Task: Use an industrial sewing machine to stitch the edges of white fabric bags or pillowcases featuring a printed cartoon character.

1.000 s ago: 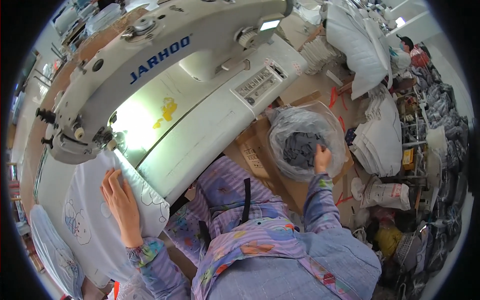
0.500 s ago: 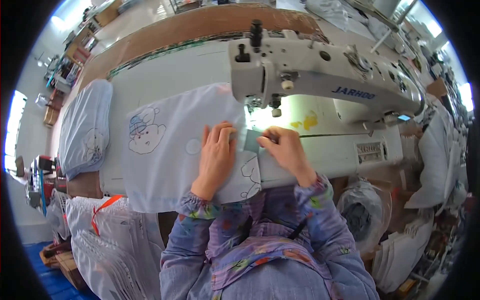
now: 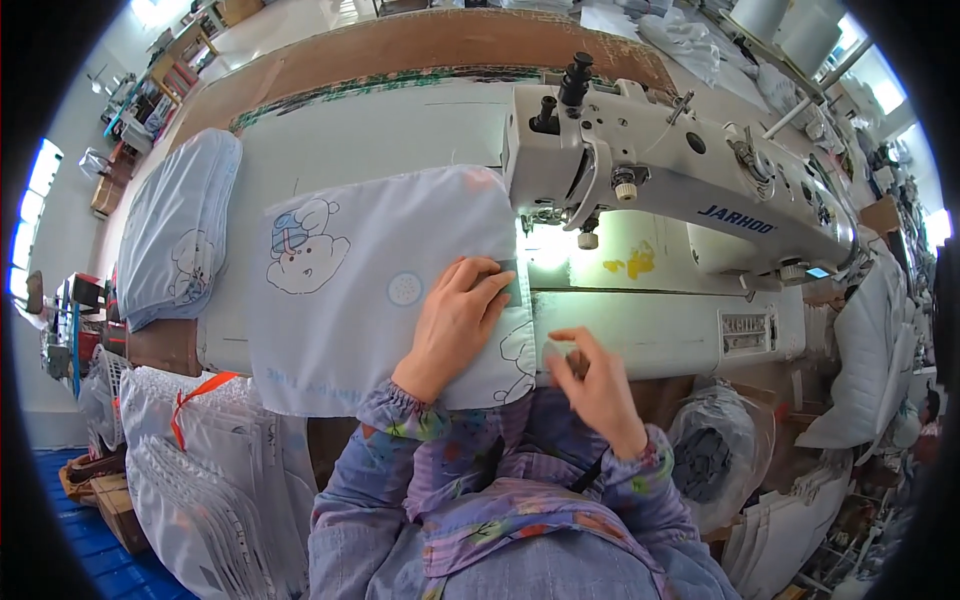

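A white fabric panel (image 3: 375,345) with printed bear drawings lies flat on the sewing machine bed. My left hand (image 3: 455,325) rests on it near the right edge, fingers bent and pressed together, gripping the cloth beside a small grey piece of fabric (image 3: 515,288). To the right of that edge, off the cloth, my right hand (image 3: 597,385) hovers over the table's front; its thumb and index finger are apart, the fingertips slightly blurred, and no object shows in them. The white sewing machine (image 3: 640,165) stands just beyond, its lit needle area touching the panel's upper right edge.
A stack of folded printed fabric (image 3: 180,235) lies at the left on the table. Below it hangs a pile of white pieces tied with a red ribbon (image 3: 195,392). A clear plastic bag (image 3: 715,450) with grey pieces sits at the lower right.
My right hand has let go of the grey piece at the cloth's edge and drawn back toward me. My left hand has shifted right, its fingers now over the grey piece.
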`<action>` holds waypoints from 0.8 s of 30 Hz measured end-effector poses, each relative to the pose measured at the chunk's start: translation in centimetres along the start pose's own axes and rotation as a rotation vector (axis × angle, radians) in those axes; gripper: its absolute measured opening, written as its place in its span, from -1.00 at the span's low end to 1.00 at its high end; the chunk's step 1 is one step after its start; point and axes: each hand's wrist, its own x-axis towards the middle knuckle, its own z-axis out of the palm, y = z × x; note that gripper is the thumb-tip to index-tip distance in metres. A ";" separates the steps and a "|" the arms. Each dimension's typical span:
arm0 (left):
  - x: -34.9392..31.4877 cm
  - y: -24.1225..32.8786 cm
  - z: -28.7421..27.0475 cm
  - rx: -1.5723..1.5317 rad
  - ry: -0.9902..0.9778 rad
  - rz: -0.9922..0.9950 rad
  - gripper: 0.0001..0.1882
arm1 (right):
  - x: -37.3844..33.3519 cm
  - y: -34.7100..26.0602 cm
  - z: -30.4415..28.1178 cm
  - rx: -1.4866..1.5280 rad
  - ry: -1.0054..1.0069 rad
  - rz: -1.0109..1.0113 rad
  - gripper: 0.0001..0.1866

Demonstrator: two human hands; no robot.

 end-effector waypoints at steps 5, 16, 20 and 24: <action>-0.1 0.0 0.1 0.007 -0.007 0.000 -0.74 | -1.9 -1.1 1.6 0.139 -0.031 -0.017 -0.56; 0.3 -0.4 0.1 -0.005 -0.084 -0.005 -0.75 | 1.9 -0.1 3.6 -0.013 0.090 -0.234 -0.60; 2.1 -0.9 0.9 -0.010 -0.064 -0.002 -0.76 | 3.5 -0.3 3.1 -0.020 0.136 -0.198 -0.63; 3.3 -1.8 1.3 -0.028 -0.060 0.051 -0.79 | 4.6 0.1 3.2 -0.022 0.218 -0.236 -0.63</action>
